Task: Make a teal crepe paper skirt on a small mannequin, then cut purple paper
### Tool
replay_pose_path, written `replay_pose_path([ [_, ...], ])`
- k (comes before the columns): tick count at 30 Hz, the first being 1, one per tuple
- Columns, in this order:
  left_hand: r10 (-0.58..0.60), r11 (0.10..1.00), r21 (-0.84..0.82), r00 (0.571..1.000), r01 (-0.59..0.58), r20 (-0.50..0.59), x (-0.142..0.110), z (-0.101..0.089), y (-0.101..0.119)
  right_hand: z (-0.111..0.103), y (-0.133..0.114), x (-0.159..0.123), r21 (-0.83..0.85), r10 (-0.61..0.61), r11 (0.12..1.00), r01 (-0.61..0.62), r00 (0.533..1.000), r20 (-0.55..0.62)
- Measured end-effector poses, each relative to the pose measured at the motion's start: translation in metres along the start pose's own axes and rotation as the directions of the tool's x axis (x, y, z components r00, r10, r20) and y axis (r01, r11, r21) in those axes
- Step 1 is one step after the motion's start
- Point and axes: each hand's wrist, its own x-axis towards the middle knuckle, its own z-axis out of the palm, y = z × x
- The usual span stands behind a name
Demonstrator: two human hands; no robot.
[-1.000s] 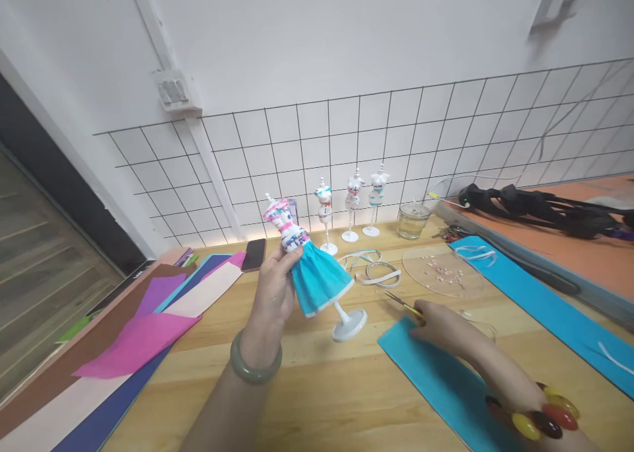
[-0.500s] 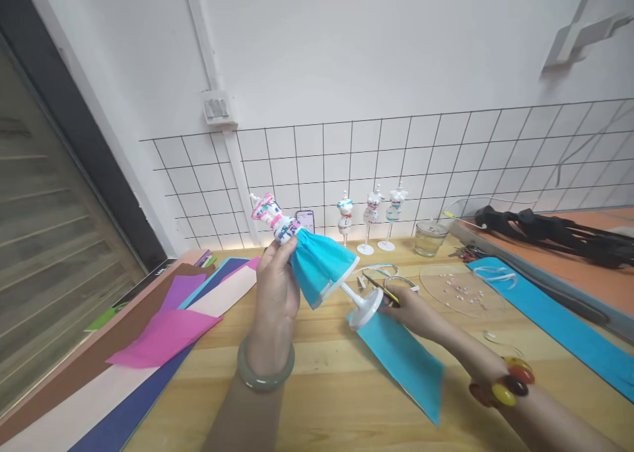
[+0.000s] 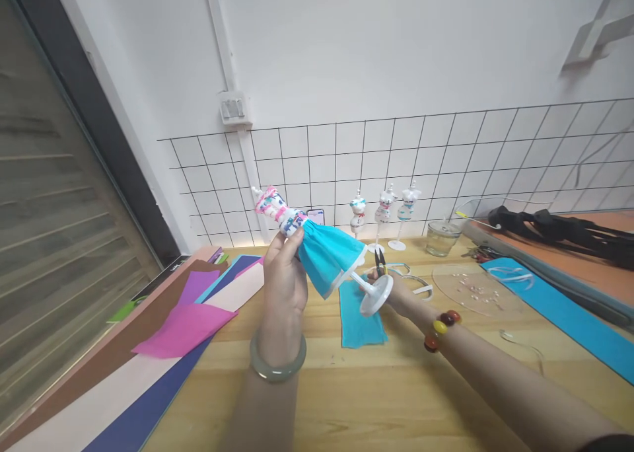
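My left hand (image 3: 287, 277) grips a miniature dress form (image 3: 273, 207) at the waist, thumb in front. It wears a patterned pink, white and blue top and a gathered turquoise skirt (image 3: 327, 257) with a white hem. The form leans left, so its white round base (image 3: 377, 297) points down and right. Behind that base, my right hand (image 3: 397, 295) is closed around small thread snips (image 3: 380, 262), dark blades upward. A turquoise cloth piece (image 3: 361, 326) hangs or lies just beneath this hand; the base hides part of the fingers, and whether they pinch the cloth is unclear.
Three small dress forms (image 3: 384, 214) stand near the wall grid, beside a glass cup (image 3: 442, 238). Ribbons (image 3: 419, 287) and a clear round plate (image 3: 470, 290) of tiny pieces lie right of centre. Coloured sheets (image 3: 185, 330) are at left, a long blue strip (image 3: 559, 313) at right.
My right hand has moved left with the snips, which now point upward, and the turquoise cloth has shifted left with it. The dress form has tilted further over in my left hand.
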Motion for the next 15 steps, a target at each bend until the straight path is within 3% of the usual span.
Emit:
replay_pose_path([
  [4,0.006,1.0,0.024,1.0,-0.006,0.02,-0.002,0.002,-0.003,-0.035,0.01,-0.006,-0.243,-0.038,0.969,0.037,0.999,-0.001],
  [8,-0.02,0.999,0.043,0.998,0.018,0.054,-0.005,0.006,-0.008,-0.063,0.019,-0.026,-0.461,-0.135,0.875,0.147,0.989,0.059],
  [11,-0.031,0.998,0.061,0.996,0.026,0.086,-0.007,0.01,-0.013,-0.066,0.026,-0.043,-0.556,-0.184,0.8,0.227,0.974,0.132],
  [15,-0.055,0.993,0.11,0.994,0.045,0.09,-0.01,0.013,-0.019,-0.054,0.033,-0.056,-0.618,-0.251,0.718,0.321,0.947,0.2],
])
